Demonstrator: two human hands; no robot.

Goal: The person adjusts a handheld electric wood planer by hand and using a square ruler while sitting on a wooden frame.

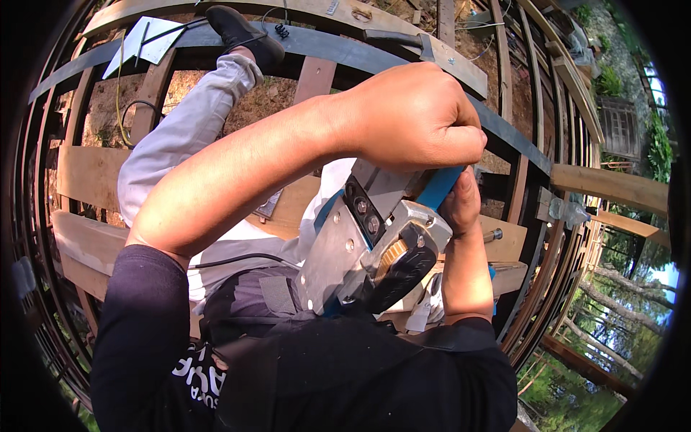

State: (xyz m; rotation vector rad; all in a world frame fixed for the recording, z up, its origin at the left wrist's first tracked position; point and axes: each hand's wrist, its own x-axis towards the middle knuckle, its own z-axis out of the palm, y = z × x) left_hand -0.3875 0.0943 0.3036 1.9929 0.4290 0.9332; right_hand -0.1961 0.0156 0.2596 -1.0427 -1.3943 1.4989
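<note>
Head-worn fisheye, facing down — close, wide view

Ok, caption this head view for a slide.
Left hand and right hand at a blue-and-silver metal power tool, amid pale wooden planks.
</note>
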